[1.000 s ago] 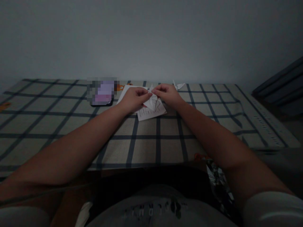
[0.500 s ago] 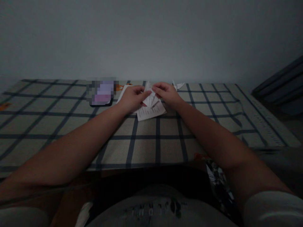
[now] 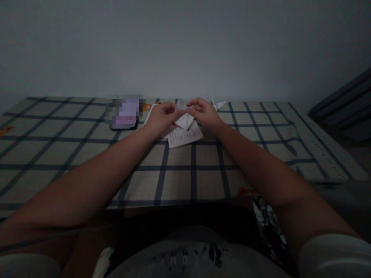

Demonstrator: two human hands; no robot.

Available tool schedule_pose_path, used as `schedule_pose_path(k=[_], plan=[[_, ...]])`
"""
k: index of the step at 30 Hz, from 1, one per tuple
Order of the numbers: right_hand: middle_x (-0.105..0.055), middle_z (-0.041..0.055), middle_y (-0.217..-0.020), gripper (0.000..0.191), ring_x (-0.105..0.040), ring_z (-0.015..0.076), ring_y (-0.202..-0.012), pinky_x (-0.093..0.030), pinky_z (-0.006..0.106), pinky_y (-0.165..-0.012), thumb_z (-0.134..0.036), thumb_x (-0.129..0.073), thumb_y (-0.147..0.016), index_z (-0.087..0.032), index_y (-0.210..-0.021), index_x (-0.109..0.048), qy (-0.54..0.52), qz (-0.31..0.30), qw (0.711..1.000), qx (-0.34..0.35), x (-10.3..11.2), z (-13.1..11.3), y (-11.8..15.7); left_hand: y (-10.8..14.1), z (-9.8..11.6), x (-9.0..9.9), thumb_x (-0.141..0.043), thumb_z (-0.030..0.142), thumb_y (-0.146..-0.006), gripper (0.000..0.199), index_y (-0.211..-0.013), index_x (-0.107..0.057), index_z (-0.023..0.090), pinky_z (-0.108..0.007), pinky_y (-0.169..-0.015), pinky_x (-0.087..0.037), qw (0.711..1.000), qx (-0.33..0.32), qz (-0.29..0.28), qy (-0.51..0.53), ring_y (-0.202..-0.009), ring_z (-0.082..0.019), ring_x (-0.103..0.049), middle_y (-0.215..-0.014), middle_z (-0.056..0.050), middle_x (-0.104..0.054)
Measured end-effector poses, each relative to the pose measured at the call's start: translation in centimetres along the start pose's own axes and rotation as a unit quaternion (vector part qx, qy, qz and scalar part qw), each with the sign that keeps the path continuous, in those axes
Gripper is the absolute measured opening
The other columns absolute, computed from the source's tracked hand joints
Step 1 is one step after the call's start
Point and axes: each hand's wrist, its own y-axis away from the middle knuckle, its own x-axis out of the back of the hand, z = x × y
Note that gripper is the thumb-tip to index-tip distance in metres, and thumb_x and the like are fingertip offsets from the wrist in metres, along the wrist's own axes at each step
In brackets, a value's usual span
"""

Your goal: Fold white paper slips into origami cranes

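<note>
Between my hands is a folded piece of white paper (image 3: 184, 122), pointed at its lower end. My left hand (image 3: 162, 117) pinches its left side between thumb and fingers. My right hand (image 3: 204, 113) grips the right side, with its thumb close to the left thumb near the upper middle. Beneath the folded paper lies a printed sheet (image 3: 185, 137), partly covered by it and by my left hand. Just behind my right hand sits a small white folded-paper figure (image 3: 219, 104) with pointed ends, perhaps a crane.
A phone (image 3: 125, 116) with a lit, blurred screen lies left of my hands. The table has a checked cloth (image 3: 191, 185) with orange bear prints. A wall (image 3: 185, 50) rises behind its far edge. Something dark and slatted (image 3: 344, 104) stands at the right.
My right thumb has moved up and left, closer to the left thumb. The folded paper has shifted slightly and its lower part shows wider. The phone and the printed sheet stay put.
</note>
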Motion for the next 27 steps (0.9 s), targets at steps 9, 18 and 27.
schedule_pose_path(k=[9,18,27], plan=[[-0.065,-0.0075,-0.072,0.041,-0.068,0.0118,-0.064,-0.054,0.022,-0.063,-0.019,-0.075,-0.087,-0.022,-0.123,-0.056,-0.049,-0.057,0.997,-0.032,-0.2,-0.2,0.4,-0.3,-0.9,0.3,-0.085,0.043,-0.077,0.032,-0.073,-0.065,0.019,-0.023,-0.052,-0.043,0.996,-0.053,0.042,-0.055,-0.058,-0.012,-0.059,-0.066,0.001,-0.066],[-0.07,-0.0043,-0.073,0.019,-0.065,0.009,-0.059,-0.056,0.02,-0.06,-0.022,-0.072,-0.093,-0.018,-0.109,-0.065,-0.08,-0.054,0.991,-0.097,-0.9,-0.3,0.2,-0.8,-0.8,0.4,-0.082,0.03,-0.079,0.029,-0.071,-0.057,0.02,-0.023,-0.052,-0.037,0.987,-0.103,0.084,-0.092,-0.056,-0.009,-0.052,-0.063,0.004,-0.058],[-0.066,-0.0036,-0.056,0.022,-0.062,0.0078,-0.05,-0.049,0.016,-0.051,-0.018,-0.075,-0.094,-0.015,-0.075,-0.063,-0.014,-0.032,0.996,-0.084,-0.9,-1.4,0.7,-0.5,-0.2,0.3,-0.084,0.019,-0.074,0.026,-0.074,-0.058,0.02,-0.023,-0.052,-0.036,0.982,-0.111,0.084,-0.126,-0.056,-0.009,-0.05,-0.064,0.005,-0.059]])
